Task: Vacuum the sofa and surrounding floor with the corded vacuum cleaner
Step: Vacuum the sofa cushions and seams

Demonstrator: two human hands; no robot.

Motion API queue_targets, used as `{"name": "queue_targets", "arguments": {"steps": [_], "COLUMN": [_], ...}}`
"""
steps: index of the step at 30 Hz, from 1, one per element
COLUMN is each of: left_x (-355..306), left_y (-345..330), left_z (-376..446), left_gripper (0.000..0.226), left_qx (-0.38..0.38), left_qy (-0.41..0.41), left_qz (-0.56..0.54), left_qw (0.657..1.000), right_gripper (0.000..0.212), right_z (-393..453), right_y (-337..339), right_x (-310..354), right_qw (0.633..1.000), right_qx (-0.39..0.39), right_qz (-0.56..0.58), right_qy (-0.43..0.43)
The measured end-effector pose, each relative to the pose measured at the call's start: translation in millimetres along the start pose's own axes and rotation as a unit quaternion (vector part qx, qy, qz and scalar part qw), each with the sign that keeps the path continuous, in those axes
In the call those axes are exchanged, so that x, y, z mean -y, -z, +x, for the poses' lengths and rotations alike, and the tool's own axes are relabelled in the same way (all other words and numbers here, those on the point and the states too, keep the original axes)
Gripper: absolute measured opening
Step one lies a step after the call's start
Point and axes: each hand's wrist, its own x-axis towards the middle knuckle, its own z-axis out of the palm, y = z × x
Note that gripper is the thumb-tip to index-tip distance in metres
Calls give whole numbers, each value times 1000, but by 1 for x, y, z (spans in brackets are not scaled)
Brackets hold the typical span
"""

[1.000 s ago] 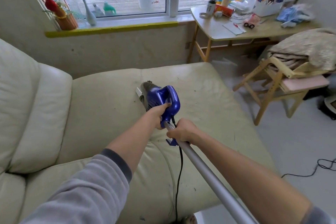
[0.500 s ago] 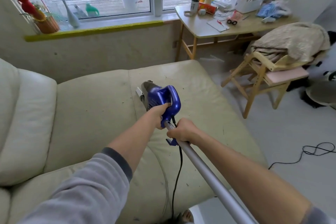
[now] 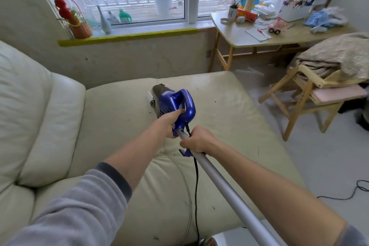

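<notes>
A blue corded vacuum cleaner lies nose-down on the cream sofa seat, its dark front end and white nozzle touching the cushion near the middle seam. My left hand grips the blue loop handle from below. Just behind it, my right hand grips the silver tube, which runs back towards the lower right. The black cord hangs from the handle down over the seat's front. Small dark crumbs dot the seat to the right of the vacuum.
Sofa back cushions rise at the left. A wooden table with clutter stands under the window at the right. A wooden chair piled with a blanket stands on the pale floor. More black cord lies there.
The view swung left and back, so the room shifted in frame. Both hands kept their grip, and the vacuum stayed near the seat's middle seam.
</notes>
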Motion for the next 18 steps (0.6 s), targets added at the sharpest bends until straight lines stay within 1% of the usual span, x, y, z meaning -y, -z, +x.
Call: {"name": "queue_targets", "arguments": {"steps": [5, 11, 15, 18], "left_x": [8, 34, 45, 51], "left_y": [56, 126, 169, 191], "left_z": [-5, -8, -9, -5], "left_gripper": [39, 47, 54, 61], "left_qx": [-61, -143, -171, -167], "left_qy": [-3, 9, 29, 46], "left_qz": [-53, -120, -183, -190], "left_qw": [997, 982, 968, 966], "right_gripper": [13, 13, 15, 15], "right_z": [7, 15, 16, 17], "right_y": [-31, -79, -108, -121], "right_x": [34, 69, 95, 106], "right_qw": [997, 985, 978, 974], "right_qx": [54, 126, 148, 156], "right_qz": [-38, -88, -109, -130], "right_qy": [40, 76, 95, 103]}}
